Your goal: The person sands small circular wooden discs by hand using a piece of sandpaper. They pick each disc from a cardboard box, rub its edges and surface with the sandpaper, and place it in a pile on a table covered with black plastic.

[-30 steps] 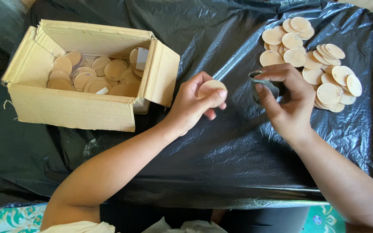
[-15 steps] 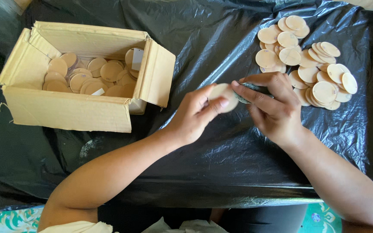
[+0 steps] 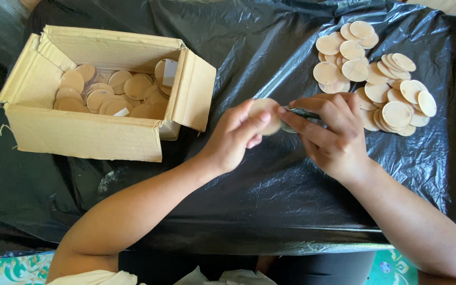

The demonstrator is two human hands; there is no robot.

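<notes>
Black plastic sheeting covers the work surface. Above its middle, the left hand pinches a round wooden disc between thumb and fingers, while the right hand clasps a small dark piece against the disc's edge.

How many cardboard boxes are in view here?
1. The open cardboard box sits on the black plastic sheet at the left, holding tan wooden discs. Nothing suggests another box, though the frame edges cut off the surroundings.
</notes>
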